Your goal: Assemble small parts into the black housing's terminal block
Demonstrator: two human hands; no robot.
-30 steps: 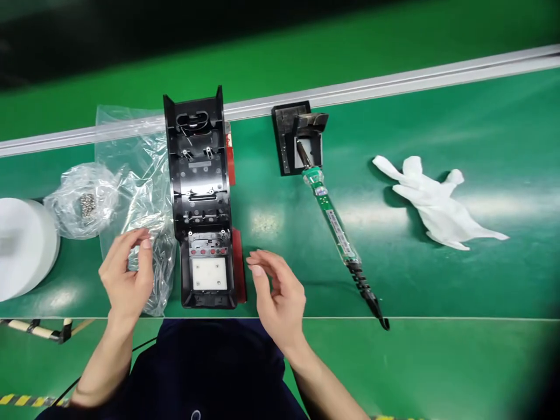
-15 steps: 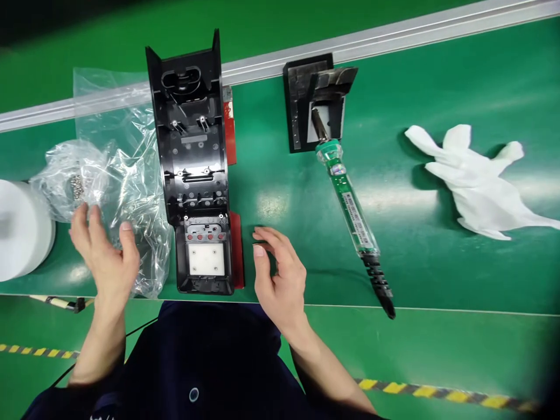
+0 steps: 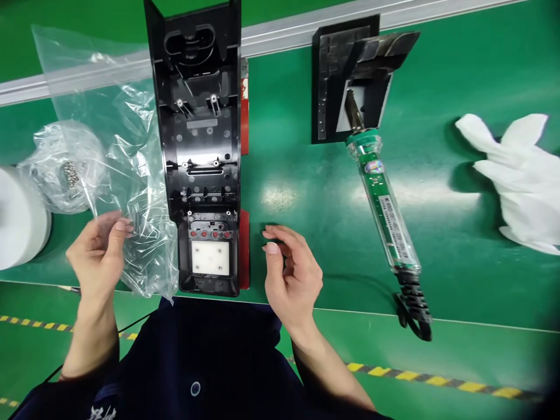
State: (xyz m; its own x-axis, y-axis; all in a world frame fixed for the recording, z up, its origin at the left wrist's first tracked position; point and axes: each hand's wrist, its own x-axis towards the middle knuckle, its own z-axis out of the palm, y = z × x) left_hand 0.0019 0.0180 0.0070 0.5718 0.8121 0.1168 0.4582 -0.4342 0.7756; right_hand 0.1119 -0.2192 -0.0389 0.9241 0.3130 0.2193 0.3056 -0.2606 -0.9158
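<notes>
Head view: hands either side of a black housing on a green bench

Head camera looks down on a green bench surface point(image 3: 459, 70) crossed at the far side by a grey rail point(image 3: 284, 35). A long black plastic housing point(image 3: 201, 146) lies lengthwise in front of the person, open side up, a white pad near its close end. Left of it lies a crumpled clear plastic bag point(image 3: 131, 175); right of it a soldering iron point(image 3: 385, 204) rests with its tip in a black stand point(image 3: 345, 76). A white glove point(image 3: 520, 175) lies far right.

Left hand point(image 3: 98, 256) pinches the bag's near edge between thumb and curled fingers, palm turned inward. Right hand point(image 3: 291, 274) hovers just beside the housing's near right corner, fingers loosely curled, holding nothing, wrist angled from below.
</notes>
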